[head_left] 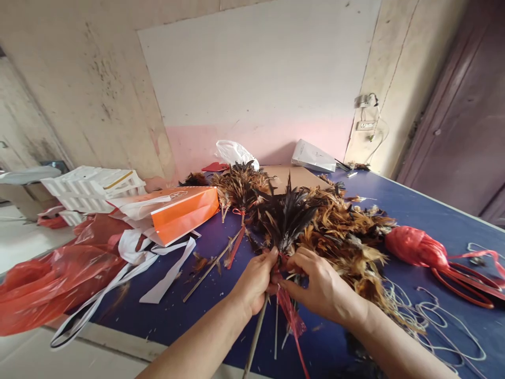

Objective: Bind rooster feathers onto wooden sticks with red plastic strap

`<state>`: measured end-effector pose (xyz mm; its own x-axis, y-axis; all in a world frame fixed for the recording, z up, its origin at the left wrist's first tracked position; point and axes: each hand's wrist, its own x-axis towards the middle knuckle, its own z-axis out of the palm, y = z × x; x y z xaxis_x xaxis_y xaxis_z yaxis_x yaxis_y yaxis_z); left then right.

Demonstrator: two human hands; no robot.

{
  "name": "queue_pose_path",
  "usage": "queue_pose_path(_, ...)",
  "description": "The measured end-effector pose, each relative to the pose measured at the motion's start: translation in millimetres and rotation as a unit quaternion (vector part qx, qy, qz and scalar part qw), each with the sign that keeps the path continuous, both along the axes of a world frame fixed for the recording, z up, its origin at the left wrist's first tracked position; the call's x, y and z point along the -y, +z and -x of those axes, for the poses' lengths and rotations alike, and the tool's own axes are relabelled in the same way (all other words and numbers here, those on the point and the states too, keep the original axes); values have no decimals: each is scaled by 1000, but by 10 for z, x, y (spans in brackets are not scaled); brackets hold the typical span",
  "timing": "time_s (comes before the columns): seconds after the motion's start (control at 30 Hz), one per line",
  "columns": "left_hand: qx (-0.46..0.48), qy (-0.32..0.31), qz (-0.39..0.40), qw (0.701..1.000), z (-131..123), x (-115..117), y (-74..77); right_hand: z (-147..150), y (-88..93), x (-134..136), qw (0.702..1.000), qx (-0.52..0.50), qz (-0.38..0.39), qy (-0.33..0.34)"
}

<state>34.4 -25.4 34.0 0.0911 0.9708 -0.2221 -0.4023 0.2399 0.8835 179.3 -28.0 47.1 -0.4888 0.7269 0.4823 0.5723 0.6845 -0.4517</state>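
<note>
The left hand (255, 279) pinches the base of a black feather bundle (286, 218), which fans out just beyond both hands; a thin stick (256, 337) runs down below the left hand. The right hand (321, 284) pinches red plastic ribbon (291, 313) at that base, though the hands hide whether it circles fully. Brown feathers (343, 229) heap beyond the right hand.

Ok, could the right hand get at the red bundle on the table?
Probably yes, if the right hand lets go of the red strip: mainly feathers lie between it and the red bundle.
</note>
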Motion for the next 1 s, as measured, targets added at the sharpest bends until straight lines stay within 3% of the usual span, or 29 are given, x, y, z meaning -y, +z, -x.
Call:
queue_pose_path(0.13,-24,7,-13,1000,-3,-35,6,9,-51,-29,999,42,19,-6)
queue_pose_path(0.27,-29,-1,-16,999,10,-63,-8,45,-64,-40,997,11,76,9)
queue_pose_path(0.37,-51,-14,-13,999,10,-49,-19,46,-24,-63,979,-67,187,41)
queue_pose_path(0.43,-55,-14,-16,998,-6,-24,-24,36,-7,-107,931,-178,311,70)
queue_pose_path(0.5,-42,-8,-30,999,-34,5,-33,31,-19,-165,849,-307,420,96)
queue_pose_path(0.57,-34,-1,-38,999,-67,29,-59,37,-55,-217,783,-389,473,110)
queue_pose_path(0.6,-36,3,-40,999,-82,38,-81,44,-76,-235,770,-403,482,114)
queue_pose_path(0.7,-50,43,-60,996,-116,52,-169,73,-124,-253,776,-404,471,108)
queue_pose_path(0.9,-166,84,-199,962,-124,54,-271,114,-142,-265,825,-358,431,77)
queue_pose_path(1.0,-224,98,-248,937,-111,49,-271,112,-161,-298,808,-372,449,84)
